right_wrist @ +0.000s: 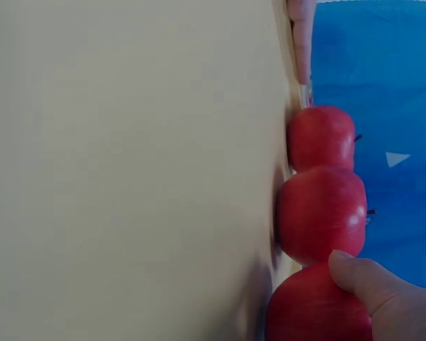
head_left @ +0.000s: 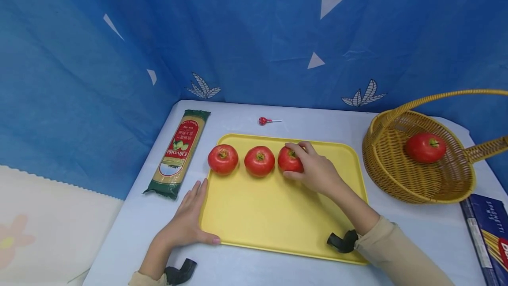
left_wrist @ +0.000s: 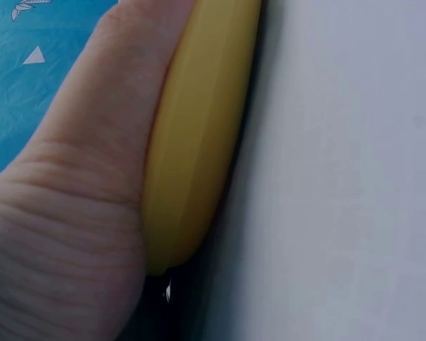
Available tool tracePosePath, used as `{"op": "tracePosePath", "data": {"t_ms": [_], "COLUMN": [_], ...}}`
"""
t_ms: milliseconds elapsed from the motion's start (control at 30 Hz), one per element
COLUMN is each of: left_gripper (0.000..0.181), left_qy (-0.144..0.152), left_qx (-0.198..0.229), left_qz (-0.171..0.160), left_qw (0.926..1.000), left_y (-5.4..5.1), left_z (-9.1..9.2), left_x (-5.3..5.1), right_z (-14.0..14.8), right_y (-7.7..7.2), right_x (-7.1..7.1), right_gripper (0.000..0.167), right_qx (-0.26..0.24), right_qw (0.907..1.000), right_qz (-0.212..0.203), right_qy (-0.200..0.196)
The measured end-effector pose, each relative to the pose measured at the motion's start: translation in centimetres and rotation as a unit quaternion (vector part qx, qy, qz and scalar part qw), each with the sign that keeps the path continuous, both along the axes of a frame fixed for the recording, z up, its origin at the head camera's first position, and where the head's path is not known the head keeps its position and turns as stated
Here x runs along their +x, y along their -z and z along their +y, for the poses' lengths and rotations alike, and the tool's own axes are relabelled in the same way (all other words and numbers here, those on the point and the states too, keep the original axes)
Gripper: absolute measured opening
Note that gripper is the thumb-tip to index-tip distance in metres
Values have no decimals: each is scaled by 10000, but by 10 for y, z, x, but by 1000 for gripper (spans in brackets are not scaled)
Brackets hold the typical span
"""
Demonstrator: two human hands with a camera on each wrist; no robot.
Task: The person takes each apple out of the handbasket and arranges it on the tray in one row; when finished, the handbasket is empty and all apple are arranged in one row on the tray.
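Note:
My right hand [head_left: 317, 171] grips a red apple [head_left: 289, 159] on the yellow tray [head_left: 254, 215], thumb on one side and fingers over the far side. In the right wrist view the thumb presses the nearest apple [right_wrist: 316, 309]. Two more apples, a middle one [head_left: 259, 161] and a left one [head_left: 223, 159], stand in a row with it, the left one by the tray's edge. My left hand [head_left: 186, 224] lies with fingers spread along the tray's left side, thumb at the near-left corner. The left wrist view shows it touching the tray's rim [left_wrist: 195, 142].
A wicker basket [head_left: 371, 153] with a tall handle holds another red apple [head_left: 425, 148] at the right. Below it lies a blue spaghetti box [head_left: 490, 233]. A pasta packet [head_left: 178, 153] is left of the tray. A lollipop [head_left: 263, 121] lies behind it, before a blue curtain [head_left: 254, 34].

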State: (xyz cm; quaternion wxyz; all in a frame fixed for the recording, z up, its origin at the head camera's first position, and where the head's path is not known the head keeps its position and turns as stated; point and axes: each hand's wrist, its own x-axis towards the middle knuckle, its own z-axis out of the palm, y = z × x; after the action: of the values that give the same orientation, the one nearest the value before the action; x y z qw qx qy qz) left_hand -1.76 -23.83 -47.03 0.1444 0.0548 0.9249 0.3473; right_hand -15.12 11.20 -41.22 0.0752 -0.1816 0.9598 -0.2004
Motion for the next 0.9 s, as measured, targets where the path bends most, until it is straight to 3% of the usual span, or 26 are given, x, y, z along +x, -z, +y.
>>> {"op": "tracePosePath", "data": {"t_ms": [567,900], "left_gripper": [153,154], "left_qy": [-4,5], "left_qx": [16,-27], "left_qz": [-43,7], "left_qw": [10000,10000], "left_y": [-2,2], "left_z": [0,0], "left_x": [0,-1], "right_z": [-8,-4], "right_y": [3,3], "right_x": [1,2], "right_gripper": [83,90], "right_qx": [-48,-33], "right_qw": [9999,9997], "right_qz": [-56,-168], "right_qy": [78,190]}}
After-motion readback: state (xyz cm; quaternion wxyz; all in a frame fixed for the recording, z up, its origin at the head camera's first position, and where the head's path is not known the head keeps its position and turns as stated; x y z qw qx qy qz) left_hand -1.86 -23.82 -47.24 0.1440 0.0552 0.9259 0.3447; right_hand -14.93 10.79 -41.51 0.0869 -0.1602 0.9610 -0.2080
